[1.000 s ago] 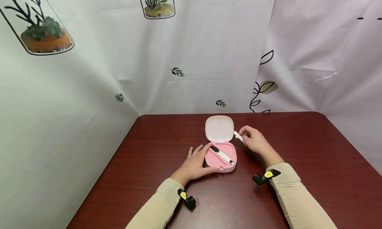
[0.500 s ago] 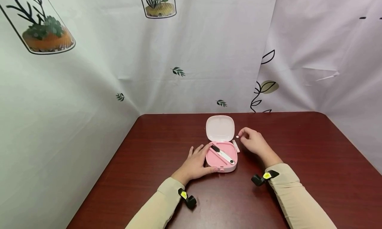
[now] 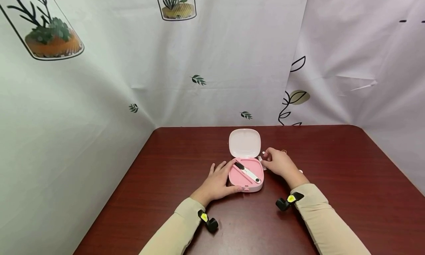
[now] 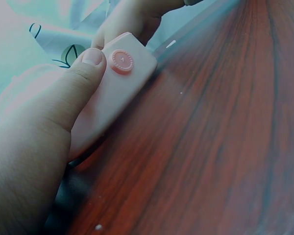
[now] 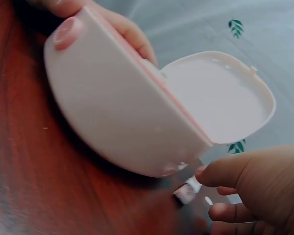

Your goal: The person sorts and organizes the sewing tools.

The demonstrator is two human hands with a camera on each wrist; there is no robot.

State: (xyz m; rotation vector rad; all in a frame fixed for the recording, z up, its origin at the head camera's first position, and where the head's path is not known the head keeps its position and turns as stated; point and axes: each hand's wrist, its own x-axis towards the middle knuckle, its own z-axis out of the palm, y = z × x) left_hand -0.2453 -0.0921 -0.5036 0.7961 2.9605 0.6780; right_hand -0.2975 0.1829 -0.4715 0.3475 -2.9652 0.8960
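In the head view a small pink case (image 3: 234,178) stands on the table with its whitish lid (image 3: 244,143) folded back. A white tool with a dark end (image 3: 249,173) lies inside it. My left hand (image 3: 215,183) holds the case at its left side, thumb on the front beside the round pink button (image 4: 122,61). My right hand (image 3: 281,162) is at the case's far right corner, its thumb over a narrow white strip (image 3: 264,168) on the table. In the right wrist view a gap shows between thumb and fingers; the strip (image 5: 185,192) is blurred at the thumb tip.
A small white bit (image 3: 263,152) lies beside the lid. Another white bit (image 3: 300,171) and a thin tan loop (image 3: 284,151) show partly behind my right hand and wrist. The dark red table (image 3: 172,155) ends at a printed cloth (image 3: 216,63) at the back.
My right hand held the white strip a second ago, then let it go beside the case. Now it has moved down and left onto the strip. My left hand and the case have stayed put.
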